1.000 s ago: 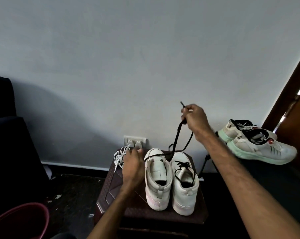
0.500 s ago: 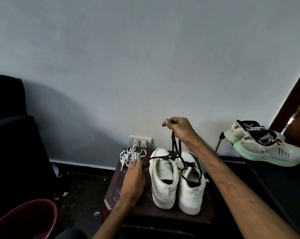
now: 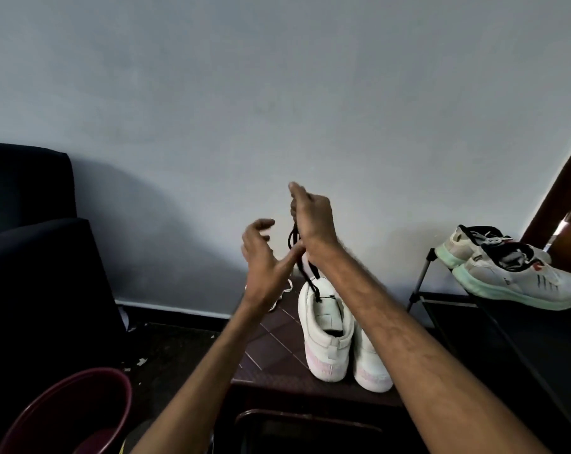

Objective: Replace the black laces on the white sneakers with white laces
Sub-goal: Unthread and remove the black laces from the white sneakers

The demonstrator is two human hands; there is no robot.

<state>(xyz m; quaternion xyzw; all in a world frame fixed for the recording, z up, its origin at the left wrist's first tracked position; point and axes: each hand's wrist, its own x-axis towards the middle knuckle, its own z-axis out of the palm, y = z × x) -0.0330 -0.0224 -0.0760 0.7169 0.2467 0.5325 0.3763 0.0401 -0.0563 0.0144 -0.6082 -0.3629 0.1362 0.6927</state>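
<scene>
Two white sneakers stand heel-toward-me on a dark brown stool point(image 3: 271, 326): the left sneaker point(image 3: 325, 332) in full view, the right sneaker point(image 3: 371, 365) mostly behind my right forearm. My right hand point(image 3: 312, 219) is raised above them and pinches a black lace point(image 3: 305, 267) that hangs down to the left sneaker's opening. My left hand point(image 3: 266, 260) is lifted beside it, fingers loosely spread, thumb near the lace. Part of the white laces point(image 3: 282, 293) shows on the stool behind my left wrist.
A dark maroon bucket point(image 3: 68, 414) sits on the floor at lower left. A dark sofa point(image 3: 31, 240) fills the left side. Another pair of white and green sneakers point(image 3: 513, 273) lies on a black rack point(image 3: 448, 303) at right. A plain wall stands behind.
My left hand has left the stool and risen beside the right hand. My right hand has lifted the black lace higher and nearer the middle.
</scene>
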